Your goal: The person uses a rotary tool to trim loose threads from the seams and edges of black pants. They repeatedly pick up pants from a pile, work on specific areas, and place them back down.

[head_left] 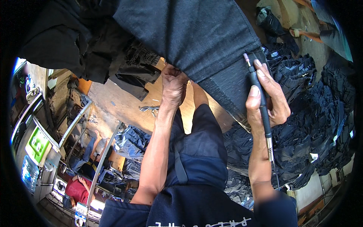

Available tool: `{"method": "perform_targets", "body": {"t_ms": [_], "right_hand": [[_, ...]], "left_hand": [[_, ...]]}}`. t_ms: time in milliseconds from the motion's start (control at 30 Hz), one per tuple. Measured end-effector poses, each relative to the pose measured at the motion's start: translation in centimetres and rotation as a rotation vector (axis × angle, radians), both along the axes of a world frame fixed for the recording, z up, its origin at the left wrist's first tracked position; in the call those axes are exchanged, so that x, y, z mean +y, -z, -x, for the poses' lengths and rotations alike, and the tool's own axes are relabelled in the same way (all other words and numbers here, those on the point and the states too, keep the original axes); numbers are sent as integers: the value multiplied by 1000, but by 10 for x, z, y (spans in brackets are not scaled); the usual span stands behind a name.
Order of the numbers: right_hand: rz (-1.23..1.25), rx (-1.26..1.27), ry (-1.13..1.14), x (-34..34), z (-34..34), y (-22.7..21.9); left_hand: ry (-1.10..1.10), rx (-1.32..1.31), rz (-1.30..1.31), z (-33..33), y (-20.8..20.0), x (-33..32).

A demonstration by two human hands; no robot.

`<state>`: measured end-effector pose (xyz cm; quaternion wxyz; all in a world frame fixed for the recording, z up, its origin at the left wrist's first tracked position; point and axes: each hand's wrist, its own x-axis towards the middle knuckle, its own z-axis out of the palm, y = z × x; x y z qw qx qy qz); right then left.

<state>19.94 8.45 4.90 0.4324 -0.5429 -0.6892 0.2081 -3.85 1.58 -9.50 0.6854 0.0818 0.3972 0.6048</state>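
Workshop floor below; right hand [266,96] fingers grip pen tool [259,98] upright

The person wears a dark navy short-sleeved shirt [196,210] with white lettering across the lower front, and dark navy shorts [204,151]. Both forearms are bare, and the left hand [174,85] and right hand [266,98] are ungloved.

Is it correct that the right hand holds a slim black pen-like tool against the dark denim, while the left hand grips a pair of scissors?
Not quite. In the head view, the left hand grips the dark denim edge, not scissors. The right hand does hold the slim black tool against it.
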Motion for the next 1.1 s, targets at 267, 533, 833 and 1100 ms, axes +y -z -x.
{"method": "perform_targets", "body": {"t_ms": [267,533,833,1100], "right_hand": [[-9,-7,-20,-1,1,-1],[34,-45,-158,-4,-2,-6],[24,-45,-262,-1,2,-8],[39,-19,-349,1,5,-9]], "left_hand": [[36,174,176,-4,-12,6],[46,118,73,-2,-4,3],[-5,-13,-26,-3,3,3],[-19,-31,-71,-3,9,-1]]}}
